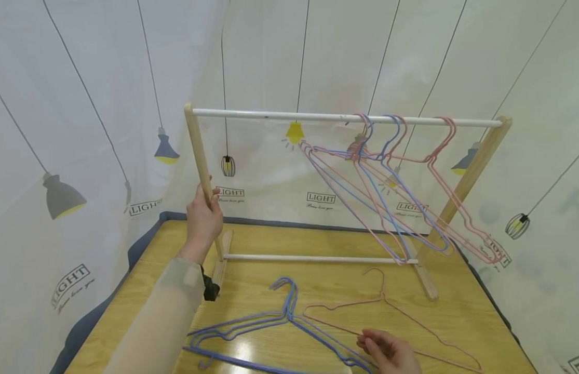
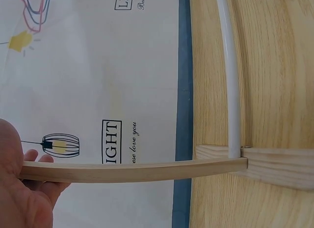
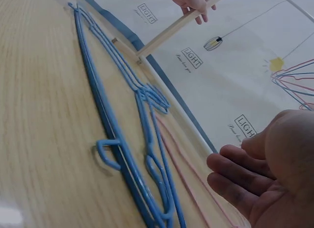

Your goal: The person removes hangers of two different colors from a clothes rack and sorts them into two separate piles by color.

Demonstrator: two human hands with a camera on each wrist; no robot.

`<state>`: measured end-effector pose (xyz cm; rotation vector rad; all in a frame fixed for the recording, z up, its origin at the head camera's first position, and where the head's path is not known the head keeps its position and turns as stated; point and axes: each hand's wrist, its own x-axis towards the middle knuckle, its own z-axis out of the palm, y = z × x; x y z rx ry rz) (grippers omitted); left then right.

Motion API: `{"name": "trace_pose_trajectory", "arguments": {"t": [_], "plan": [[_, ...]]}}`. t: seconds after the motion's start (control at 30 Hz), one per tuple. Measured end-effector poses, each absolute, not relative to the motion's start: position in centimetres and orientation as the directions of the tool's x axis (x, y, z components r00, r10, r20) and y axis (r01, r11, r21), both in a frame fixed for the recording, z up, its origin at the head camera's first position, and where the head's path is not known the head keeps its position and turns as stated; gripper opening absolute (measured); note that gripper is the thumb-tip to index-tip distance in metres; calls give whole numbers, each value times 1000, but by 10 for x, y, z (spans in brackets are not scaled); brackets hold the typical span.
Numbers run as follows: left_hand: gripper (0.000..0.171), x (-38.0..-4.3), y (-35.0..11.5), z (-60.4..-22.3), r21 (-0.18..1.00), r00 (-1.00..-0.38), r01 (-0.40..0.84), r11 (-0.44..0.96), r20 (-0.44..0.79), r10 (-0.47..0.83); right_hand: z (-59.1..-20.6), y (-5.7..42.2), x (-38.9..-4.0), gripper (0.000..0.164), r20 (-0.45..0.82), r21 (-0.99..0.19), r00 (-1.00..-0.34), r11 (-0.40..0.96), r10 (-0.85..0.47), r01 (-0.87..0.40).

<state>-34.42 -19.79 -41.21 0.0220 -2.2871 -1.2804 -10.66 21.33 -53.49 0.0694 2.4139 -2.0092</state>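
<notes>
My left hand [image 1: 204,215] grips the left wooden post [image 1: 199,156] of a clothes rack below its top, the thumb and fingers on either side of it in the left wrist view. Low over the table's front is my right hand [image 1: 389,353], its fingers loosely bent and nothing held in the right wrist view. A pink clothes hanger [image 1: 383,296] lies flat on the table beneath and beside that hand. To its left lie several blue clothes hangers [image 1: 288,315], stacked together with their hooks pointing toward the rack.
Several pink and blue hangers [image 1: 392,171] hang from the right half of the rack's white top rail [image 1: 280,115]. A white lower bar [image 1: 294,258] joins the rack's feet on the wooden table [image 1: 144,291]. Lamp-printed cloth [image 1: 270,57] surrounds the table's back and sides.
</notes>
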Motion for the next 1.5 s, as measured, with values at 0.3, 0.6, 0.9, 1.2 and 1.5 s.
{"name": "trace_pose_trajectory", "arguments": {"t": [0.3,0.6,0.9,1.2,1.5], "plan": [[55,-345,-197,-415,800,-865,233,553,430,-258,-511,230,-116,21,205,-977,-957,98,205,-189],[53,-343,-197,-414,800,-861,242,549,438,-259,-456,238,-130,23,362,-932,-901,129,238,-340],[52,-343,-197,-414,801,-861,239,549,436,-261,-436,231,-143,27,371,-929,-880,109,296,-354],[54,-343,-196,-414,801,-865,247,545,436,-249,-430,229,-149,22,393,-913,-827,62,402,-403],[53,-344,-196,-413,805,-863,248,539,436,-254,-430,241,-155,20,488,-857,-717,117,498,-502]]}}
